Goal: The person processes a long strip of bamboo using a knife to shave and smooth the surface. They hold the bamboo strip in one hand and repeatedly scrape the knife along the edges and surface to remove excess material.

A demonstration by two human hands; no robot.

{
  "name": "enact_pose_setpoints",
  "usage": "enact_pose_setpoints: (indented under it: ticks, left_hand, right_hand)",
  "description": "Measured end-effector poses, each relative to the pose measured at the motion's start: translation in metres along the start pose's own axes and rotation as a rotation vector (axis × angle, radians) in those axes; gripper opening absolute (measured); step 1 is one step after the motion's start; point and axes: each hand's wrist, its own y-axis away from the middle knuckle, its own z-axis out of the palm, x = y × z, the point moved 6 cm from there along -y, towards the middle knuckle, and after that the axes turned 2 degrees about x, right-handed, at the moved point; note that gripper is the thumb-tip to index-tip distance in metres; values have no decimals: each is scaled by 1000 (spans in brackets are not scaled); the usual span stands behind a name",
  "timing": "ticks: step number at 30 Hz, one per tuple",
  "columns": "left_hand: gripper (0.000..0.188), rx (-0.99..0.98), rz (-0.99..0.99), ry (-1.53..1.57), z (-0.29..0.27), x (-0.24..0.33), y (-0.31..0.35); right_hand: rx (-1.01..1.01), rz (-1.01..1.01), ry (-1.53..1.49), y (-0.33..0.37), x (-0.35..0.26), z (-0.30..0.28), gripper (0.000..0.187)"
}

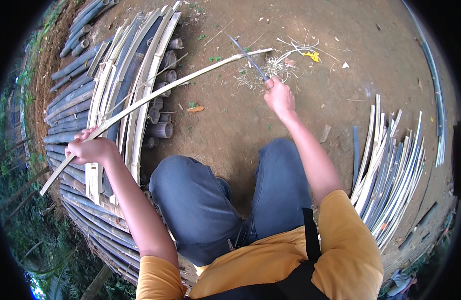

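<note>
The left hand [93, 149] is closed around a long, pale strip [210, 69], its fingers curled round it in a full grip with no gap showing. The near end of the strip juts out past this hand to the left; the rest runs far and right, over the slats [149, 55] and out above the bare ground [230, 117]. It is bent a little along its length.

The right hand [280, 97] is farther off and to the right, its fingers wrapped tightly round the handle [269, 84] of a knife [256, 65]. Only the end of the handle shows beyond the fist. The thin blade points far and left, crossing the strip close to the strip's far end; whether the edge touches it cannot be told.

Thin, curly shavings [283, 66] lie in a loose heap on the ground about the right hand and the blade, with a yellow scrap [311, 56] at the right of the heap. By the left hand, the pale and dark slats lie side by side across a stack of dark poles [70, 110], whose cut ends face right. Well apart to the right, a bundle of narrow splits [385, 165], some pale and some dark, lies on the ground. Between the two hands, on the near side, are the person's bent knees in dark trousers [193, 202].
</note>
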Motion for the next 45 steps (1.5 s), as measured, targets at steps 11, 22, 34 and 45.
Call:
enact_pose_setpoints:
  ticks: [11,22,34,45]
  left_hand:
    - [23,95,64,15,5,15,13]
    - [24,-29,32,24,11,18,16]
    - [36,144,41,-120,5,13,19]
    - [44,65,15,-153,2,7,12]
  right_hand:
    - [-97,-58,108,11,0,10,18]
    - [-20,107,128,-43,43,21,19]
    - [53,205,26,-74,48,35,24]
    - [48,160,118,-82,78,38,27]
